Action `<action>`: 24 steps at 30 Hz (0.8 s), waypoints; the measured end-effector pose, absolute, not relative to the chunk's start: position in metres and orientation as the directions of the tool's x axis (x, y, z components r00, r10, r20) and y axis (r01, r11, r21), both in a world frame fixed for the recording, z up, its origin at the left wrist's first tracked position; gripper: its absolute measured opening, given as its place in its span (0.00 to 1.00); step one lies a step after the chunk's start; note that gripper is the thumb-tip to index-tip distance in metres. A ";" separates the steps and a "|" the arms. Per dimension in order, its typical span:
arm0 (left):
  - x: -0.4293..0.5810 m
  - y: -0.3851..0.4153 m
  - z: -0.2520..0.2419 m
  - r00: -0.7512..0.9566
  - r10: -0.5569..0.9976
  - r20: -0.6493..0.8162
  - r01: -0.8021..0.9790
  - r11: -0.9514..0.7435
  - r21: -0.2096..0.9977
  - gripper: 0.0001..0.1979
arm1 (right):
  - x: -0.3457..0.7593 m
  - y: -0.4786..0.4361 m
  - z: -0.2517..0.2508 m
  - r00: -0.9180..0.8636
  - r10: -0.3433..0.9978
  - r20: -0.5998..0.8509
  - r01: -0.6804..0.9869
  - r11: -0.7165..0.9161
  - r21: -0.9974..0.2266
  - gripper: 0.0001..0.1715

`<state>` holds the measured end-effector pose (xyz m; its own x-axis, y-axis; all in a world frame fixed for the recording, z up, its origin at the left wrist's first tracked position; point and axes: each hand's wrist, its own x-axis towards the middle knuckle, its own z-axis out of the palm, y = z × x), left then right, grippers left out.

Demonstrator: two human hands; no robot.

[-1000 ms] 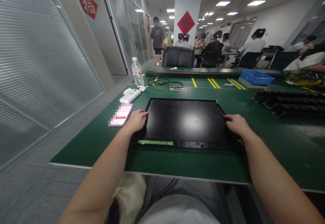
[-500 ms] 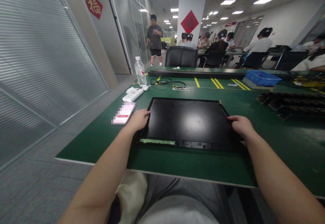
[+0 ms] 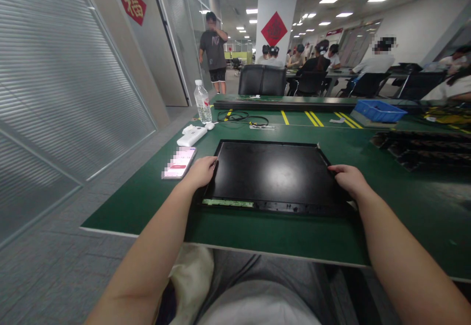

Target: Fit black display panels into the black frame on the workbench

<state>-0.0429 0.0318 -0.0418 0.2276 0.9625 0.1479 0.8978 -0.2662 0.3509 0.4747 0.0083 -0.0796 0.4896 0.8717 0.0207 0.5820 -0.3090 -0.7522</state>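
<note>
A black flat display panel (image 3: 272,173) lies screen up over the green table (image 3: 121,202), in front of me. Along its near edge runs a narrow green circuit strip (image 3: 228,203). My left hand (image 3: 202,172) grips the panel's left edge, thumb on top and the other fingers hidden beneath or beside it. On the opposite side my right hand (image 3: 349,180) holds the right edge the same way, its lower fingers out of sight. Whether the panel rests fully on the table or is slightly raised, I cannot tell. A phone (image 3: 179,163) with a lit screen lies just left of my left hand.
A water bottle (image 3: 202,102), a white device (image 3: 192,136) and a black cable (image 3: 243,118) lie beyond the panel. A blue bin (image 3: 379,111) and dark stacked strips (image 3: 423,150) are at the right. A person (image 3: 214,52) stands past the table; several others sit farther back.
The standing person is nearer and has raised a hand toward the head. My hands keep their hold on the panel, which has hardly moved; the view shifts slightly.
</note>
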 end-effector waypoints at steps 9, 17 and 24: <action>-0.050 0.039 -0.045 0.101 0.987 0.126 0.945 -0.134 0.297 0.17 | 0.474 0.006 -0.069 0.424 0.905 0.031 0.726 -0.319 -0.610 0.21; -0.037 0.029 -0.029 -0.041 0.995 0.090 0.710 -0.034 0.704 0.14 | 0.466 0.006 -0.070 0.482 0.874 0.065 0.699 -0.338 -0.630 0.18; -0.025 0.019 -0.011 -0.314 0.927 -0.202 0.059 0.232 0.971 0.20 | 0.463 0.005 -0.067 0.521 0.852 0.053 0.652 -0.357 -0.669 0.19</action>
